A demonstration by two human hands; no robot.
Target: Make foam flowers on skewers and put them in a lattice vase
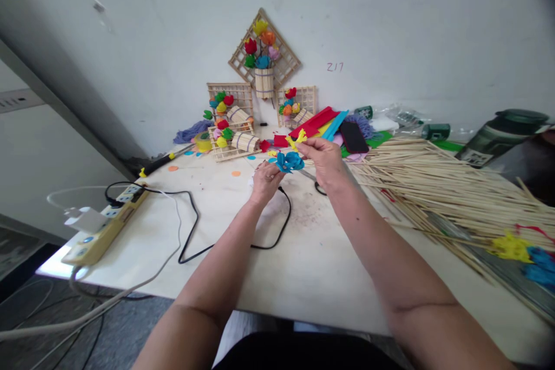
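Observation:
My left hand (265, 180) is closed around the base of a blue paper flower (289, 162), whose petals open toward the right. Just above it, my right hand (323, 159) pinches a small piece of yellow crepe paper (297, 139) between thumb and fingertips. The yellow piece and the blue flower are close together; whether they touch I cannot tell. Scissors (319, 187) lie on the table partly behind my right hand. Red crepe paper (314, 122) and blue strips (336, 125) lie beyond my hands.
Stick lattices with paper flowers (264, 52) lean on the wall. Bamboo sticks (433, 185) cover the right side, near a dark bottle (503, 136). A power strip (106, 228) sits at the left, its black cable (195, 217) crossing the table. A phone (354, 137) lies behind.

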